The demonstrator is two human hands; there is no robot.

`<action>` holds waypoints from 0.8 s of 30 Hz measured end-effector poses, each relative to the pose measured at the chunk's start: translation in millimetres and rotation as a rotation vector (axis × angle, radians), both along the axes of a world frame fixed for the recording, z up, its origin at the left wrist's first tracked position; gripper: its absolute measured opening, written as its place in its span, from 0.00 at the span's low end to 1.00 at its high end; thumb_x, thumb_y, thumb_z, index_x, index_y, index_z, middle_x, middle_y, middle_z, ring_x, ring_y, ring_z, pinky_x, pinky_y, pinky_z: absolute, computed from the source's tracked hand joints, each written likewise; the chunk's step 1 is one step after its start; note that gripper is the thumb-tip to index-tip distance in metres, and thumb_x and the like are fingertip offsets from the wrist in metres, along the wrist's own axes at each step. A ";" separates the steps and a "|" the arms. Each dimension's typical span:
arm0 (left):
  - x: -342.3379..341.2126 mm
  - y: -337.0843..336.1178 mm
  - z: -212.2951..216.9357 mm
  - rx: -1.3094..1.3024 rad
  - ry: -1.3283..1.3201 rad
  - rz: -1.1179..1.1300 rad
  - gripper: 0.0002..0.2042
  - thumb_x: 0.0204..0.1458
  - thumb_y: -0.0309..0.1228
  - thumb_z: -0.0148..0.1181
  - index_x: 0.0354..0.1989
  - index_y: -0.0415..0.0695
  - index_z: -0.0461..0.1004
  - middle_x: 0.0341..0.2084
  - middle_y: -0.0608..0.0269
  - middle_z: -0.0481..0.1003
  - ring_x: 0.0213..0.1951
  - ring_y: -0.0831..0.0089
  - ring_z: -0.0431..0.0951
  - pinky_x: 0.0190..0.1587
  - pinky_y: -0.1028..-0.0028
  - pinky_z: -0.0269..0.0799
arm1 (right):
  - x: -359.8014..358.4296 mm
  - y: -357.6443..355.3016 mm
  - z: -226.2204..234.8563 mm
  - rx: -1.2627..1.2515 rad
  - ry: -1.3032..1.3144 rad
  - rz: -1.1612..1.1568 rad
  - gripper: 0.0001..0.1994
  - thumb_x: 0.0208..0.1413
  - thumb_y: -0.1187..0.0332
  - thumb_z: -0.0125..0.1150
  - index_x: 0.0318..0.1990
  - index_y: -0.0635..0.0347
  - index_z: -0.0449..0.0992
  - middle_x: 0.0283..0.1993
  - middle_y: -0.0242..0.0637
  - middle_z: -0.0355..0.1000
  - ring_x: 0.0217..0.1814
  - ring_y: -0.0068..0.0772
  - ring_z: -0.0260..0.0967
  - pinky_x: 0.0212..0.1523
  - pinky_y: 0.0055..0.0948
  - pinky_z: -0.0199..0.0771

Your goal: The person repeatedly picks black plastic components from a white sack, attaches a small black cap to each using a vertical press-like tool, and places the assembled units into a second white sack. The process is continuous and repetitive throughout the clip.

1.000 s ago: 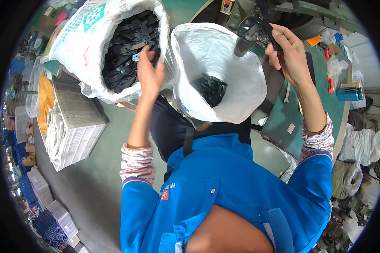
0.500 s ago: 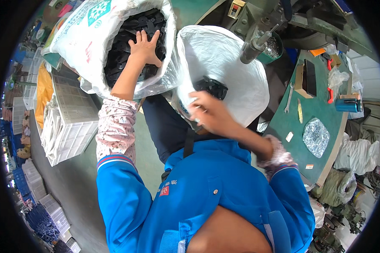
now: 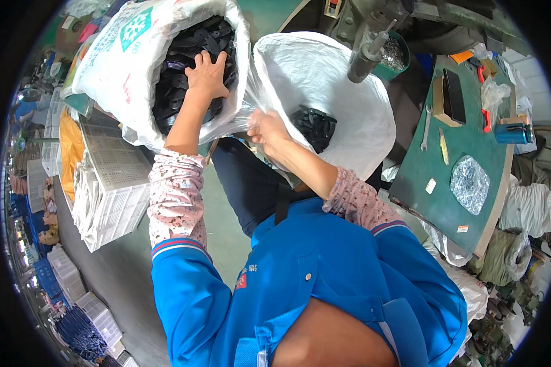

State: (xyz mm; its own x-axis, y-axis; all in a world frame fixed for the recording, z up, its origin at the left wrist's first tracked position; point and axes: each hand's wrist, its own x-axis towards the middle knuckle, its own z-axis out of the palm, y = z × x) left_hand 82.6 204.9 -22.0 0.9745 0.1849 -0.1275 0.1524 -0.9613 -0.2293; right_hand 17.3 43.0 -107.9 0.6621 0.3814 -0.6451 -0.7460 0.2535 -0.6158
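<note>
My left hand (image 3: 207, 74) reaches into a white printed sack (image 3: 107, 79) and rests with spread fingers on a heap of black flat parts (image 3: 183, 46). My right hand (image 3: 264, 129) is closed on the near rim of a second white sack (image 3: 324, 73), pinching its plastic edge where the two sacks meet. A few black parts (image 3: 315, 125) lie at the bottom of that second sack.
A green work table (image 3: 453, 165) at the right carries a wrench, a dark tablet, red pliers and a bag of small metal pieces (image 3: 469, 183). A machine post (image 3: 364, 58) stands behind the sacks. White plastic crates (image 3: 113, 189) sit at the left on the floor.
My right hand came down from the machine at the upper right to the rim of the second sack. My left hand went deeper onto the black parts in the first sack.
</note>
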 end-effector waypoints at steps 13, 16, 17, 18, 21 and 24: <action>-17.5 -11.3 -13.6 -0.038 -0.112 0.069 0.34 0.40 0.34 0.66 0.60 0.56 0.60 0.63 0.48 0.53 0.67 0.47 0.48 0.50 0.36 0.65 | -11.7 -13.9 1.7 0.018 -0.121 0.012 0.14 0.64 0.61 0.48 0.35 0.63 0.71 0.27 0.35 0.70 0.17 0.21 0.64 0.13 0.20 0.59; -10.4 -18.9 -13.4 -0.018 -0.064 0.124 0.33 0.44 0.33 0.62 0.62 0.57 0.59 0.64 0.47 0.52 0.67 0.45 0.46 0.50 0.35 0.64 | -11.3 -13.3 0.0 0.022 -0.111 -0.004 0.14 0.64 0.61 0.47 0.35 0.64 0.71 0.27 0.35 0.70 0.18 0.22 0.65 0.13 0.20 0.59; -10.0 -20.0 -14.4 -0.008 -0.081 0.126 0.31 0.45 0.33 0.61 0.62 0.57 0.60 0.64 0.46 0.52 0.67 0.44 0.46 0.50 0.35 0.64 | -11.7 -13.0 0.1 0.023 -0.113 -0.006 0.14 0.64 0.61 0.47 0.35 0.64 0.71 0.27 0.35 0.70 0.18 0.22 0.65 0.13 0.20 0.59; -10.9 -21.6 -16.1 -0.001 -0.096 0.130 0.30 0.47 0.32 0.59 0.61 0.57 0.61 0.64 0.46 0.52 0.67 0.43 0.46 0.50 0.35 0.64 | -12.9 -13.4 0.7 0.021 -0.113 -0.004 0.14 0.65 0.61 0.47 0.35 0.64 0.71 0.27 0.35 0.70 0.18 0.22 0.65 0.13 0.20 0.59; -6.2 -25.1 -18.1 0.012 -0.094 0.106 0.25 0.48 0.32 0.58 0.58 0.54 0.64 0.63 0.42 0.53 0.67 0.42 0.47 0.49 0.35 0.65 | -12.6 -12.8 2.9 -0.009 -0.118 -0.007 0.14 0.65 0.61 0.46 0.35 0.64 0.71 0.28 0.35 0.70 0.18 0.22 0.65 0.13 0.20 0.59; -5.3 -25.4 -22.7 0.020 -0.082 0.054 0.22 0.47 0.33 0.58 0.54 0.51 0.67 0.62 0.39 0.53 0.66 0.42 0.49 0.47 0.35 0.66 | -12.3 -16.8 0.2 0.027 -0.114 0.016 0.14 0.65 0.62 0.45 0.37 0.64 0.70 0.31 0.37 0.71 0.19 0.22 0.66 0.13 0.20 0.59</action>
State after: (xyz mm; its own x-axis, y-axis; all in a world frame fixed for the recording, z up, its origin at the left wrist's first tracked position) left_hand 77.2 179.5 -44.7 0.9701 0.2389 -0.0431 0.2228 -0.9467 -0.2327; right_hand 5.0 26.2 -107.7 0.7244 0.4086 -0.5552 -0.6754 0.2596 -0.6903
